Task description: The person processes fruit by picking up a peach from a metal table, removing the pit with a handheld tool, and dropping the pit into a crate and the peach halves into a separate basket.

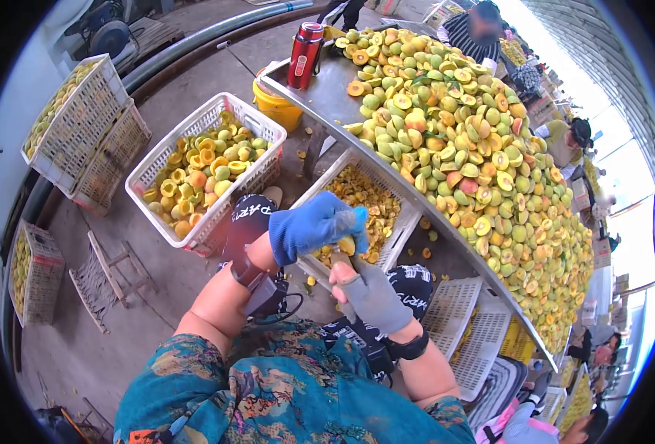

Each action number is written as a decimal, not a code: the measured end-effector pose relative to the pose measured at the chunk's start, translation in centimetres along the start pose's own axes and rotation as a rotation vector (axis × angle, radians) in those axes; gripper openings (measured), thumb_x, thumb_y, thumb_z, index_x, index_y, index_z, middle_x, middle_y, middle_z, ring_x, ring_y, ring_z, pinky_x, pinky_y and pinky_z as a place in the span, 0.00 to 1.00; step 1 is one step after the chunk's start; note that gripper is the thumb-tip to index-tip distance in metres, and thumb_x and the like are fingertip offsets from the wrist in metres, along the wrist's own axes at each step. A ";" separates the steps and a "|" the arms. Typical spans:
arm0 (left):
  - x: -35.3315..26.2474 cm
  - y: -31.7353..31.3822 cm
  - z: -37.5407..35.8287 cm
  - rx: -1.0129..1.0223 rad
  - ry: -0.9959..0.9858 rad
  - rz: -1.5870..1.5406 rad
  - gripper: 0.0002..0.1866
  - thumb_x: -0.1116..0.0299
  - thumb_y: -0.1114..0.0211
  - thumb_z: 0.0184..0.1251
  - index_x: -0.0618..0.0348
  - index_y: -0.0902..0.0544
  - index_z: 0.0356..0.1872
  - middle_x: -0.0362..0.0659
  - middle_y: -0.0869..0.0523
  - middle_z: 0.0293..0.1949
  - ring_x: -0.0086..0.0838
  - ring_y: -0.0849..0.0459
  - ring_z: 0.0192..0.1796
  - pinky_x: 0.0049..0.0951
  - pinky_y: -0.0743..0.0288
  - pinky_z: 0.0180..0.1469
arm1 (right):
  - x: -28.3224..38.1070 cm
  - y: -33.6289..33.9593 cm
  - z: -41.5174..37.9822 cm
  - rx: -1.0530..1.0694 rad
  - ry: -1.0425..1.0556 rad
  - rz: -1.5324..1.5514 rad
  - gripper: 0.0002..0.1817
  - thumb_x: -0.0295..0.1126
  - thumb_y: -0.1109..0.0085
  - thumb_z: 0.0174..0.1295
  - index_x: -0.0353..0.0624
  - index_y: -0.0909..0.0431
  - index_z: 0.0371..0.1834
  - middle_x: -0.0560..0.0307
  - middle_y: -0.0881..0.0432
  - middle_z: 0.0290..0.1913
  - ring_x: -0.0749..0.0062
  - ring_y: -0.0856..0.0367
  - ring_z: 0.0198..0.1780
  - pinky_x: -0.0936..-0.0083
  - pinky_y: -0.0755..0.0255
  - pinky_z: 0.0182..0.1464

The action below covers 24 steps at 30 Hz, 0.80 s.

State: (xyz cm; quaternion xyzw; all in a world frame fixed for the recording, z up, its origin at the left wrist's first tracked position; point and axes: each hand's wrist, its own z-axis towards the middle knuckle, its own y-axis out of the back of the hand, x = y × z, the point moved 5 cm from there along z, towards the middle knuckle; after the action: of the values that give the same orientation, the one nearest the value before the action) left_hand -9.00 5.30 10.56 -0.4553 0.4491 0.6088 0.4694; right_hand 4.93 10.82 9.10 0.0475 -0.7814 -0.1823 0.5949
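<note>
My left hand, in a blue glove, is closed over a yellow peach piece, mostly hidden by the fingers. Close below it, my right hand, in a grey glove with bare fingertips, is also closed. What it holds is largely hidden; a small brownish end shows at the fingers. Both hands are in front of my lap, over a white crate of peach scraps and pits. To the right, a big heap of halved peaches lies on a metal table.
A white crate of peach halves stands on the left. Behind it are stacked crates, a small folding stool and a yellow bucket. A red flask sits on the table's corner. Other people work beyond the heap.
</note>
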 end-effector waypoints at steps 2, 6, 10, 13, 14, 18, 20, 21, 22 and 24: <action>0.5 -1.1 0.9 -0.030 -0.051 -0.167 0.43 0.31 0.59 0.71 0.68 0.14 0.34 0.50 0.13 0.31 0.36 0.14 0.33 0.29 0.20 0.39 | -0.9 -0.7 -0.1 0.183 -0.138 0.472 0.27 0.56 0.52 0.71 0.37 0.23 0.41 0.62 0.26 0.22 0.77 0.30 0.24 0.78 0.37 0.29; 2.9 -2.4 3.0 -0.269 -0.002 -1.096 0.35 0.38 0.55 0.74 0.66 0.16 0.41 0.50 0.14 0.33 0.38 0.13 0.36 0.32 0.18 0.40 | -2.0 -0.1 0.3 0.140 -0.058 0.756 0.30 0.61 0.55 0.70 0.40 0.23 0.43 0.65 0.26 0.26 0.82 0.33 0.27 0.83 0.39 0.31; 6.3 -0.9 3.1 -0.339 0.094 -0.900 0.30 0.42 0.53 0.76 0.63 0.24 0.55 0.46 0.17 0.47 0.30 0.17 0.43 0.31 0.20 0.34 | -3.8 2.4 1.0 0.027 0.008 0.890 0.32 0.60 0.54 0.70 0.38 0.25 0.52 0.61 0.25 0.29 0.80 0.31 0.30 0.83 0.36 0.34; 5.5 -0.7 2.0 -0.333 0.287 -0.975 0.27 0.41 0.51 0.75 0.55 0.23 0.54 0.43 0.18 0.38 0.27 0.18 0.36 0.24 0.26 0.27 | -4.0 5.1 2.1 -0.318 -0.044 0.837 0.22 0.47 0.49 0.71 0.37 0.27 0.51 0.61 0.25 0.27 0.74 0.26 0.25 0.77 0.28 0.30; 5.7 -0.7 1.9 -0.334 0.290 -0.973 0.27 0.41 0.51 0.75 0.55 0.23 0.54 0.43 0.18 0.38 0.27 0.18 0.36 0.24 0.26 0.27 | -4.1 5.4 2.2 -0.317 -0.045 0.840 0.22 0.47 0.49 0.71 0.37 0.27 0.51 0.61 0.25 0.27 0.74 0.26 0.25 0.77 0.28 0.30; 6.5 -1.1 1.2 -0.321 0.438 -0.847 0.28 0.36 0.51 0.72 0.53 0.24 0.47 0.41 0.19 0.28 0.27 0.21 0.22 0.21 0.33 0.18 | -4.3 5.8 2.8 -0.374 -0.095 0.258 0.14 0.35 0.40 0.67 0.39 0.22 0.51 0.55 0.19 0.37 0.75 0.18 0.34 0.74 0.23 0.37; 6.0 -1.2 1.2 -0.253 0.413 -0.815 0.27 0.37 0.52 0.73 0.53 0.26 0.47 0.40 0.19 0.28 0.25 0.22 0.21 0.19 0.35 0.16 | -3.7 6.0 3.2 -0.476 0.160 -0.083 0.15 0.35 0.37 0.65 0.36 0.22 0.50 0.50 0.18 0.37 0.66 0.17 0.37 0.69 0.24 0.40; 5.8 -1.3 1.3 -0.256 0.417 -0.815 0.27 0.37 0.52 0.73 0.53 0.26 0.47 0.40 0.19 0.28 0.25 0.22 0.21 0.19 0.35 0.16 | -3.5 6.0 3.3 -0.500 0.208 -0.184 0.16 0.34 0.36 0.63 0.35 0.21 0.49 0.46 0.18 0.38 0.56 0.18 0.38 0.65 0.26 0.42; 5.8 -1.2 1.2 -0.315 0.447 -0.775 0.26 0.38 0.51 0.73 0.52 0.26 0.46 0.40 0.21 0.28 0.23 0.22 0.21 0.18 0.36 0.15 | -3.8 5.8 3.5 -0.497 0.203 -0.179 0.16 0.34 0.36 0.63 0.35 0.21 0.49 0.46 0.18 0.38 0.56 0.18 0.38 0.65 0.26 0.42; 5.3 -1.3 1.5 -0.372 0.480 -0.736 0.24 0.40 0.50 0.74 0.52 0.27 0.46 0.39 0.22 0.27 0.22 0.23 0.20 0.17 0.36 0.15 | -3.9 6.0 3.6 -0.606 0.328 -0.270 0.15 0.33 0.35 0.61 0.37 0.21 0.49 0.45 0.19 0.39 0.50 0.18 0.39 0.62 0.25 0.41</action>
State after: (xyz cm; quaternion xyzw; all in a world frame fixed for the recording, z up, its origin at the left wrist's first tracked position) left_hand -8.64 7.80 5.50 -0.7881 0.2372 0.3499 0.4475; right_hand 3.54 18.39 6.78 0.0004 -0.5731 -0.4722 0.6698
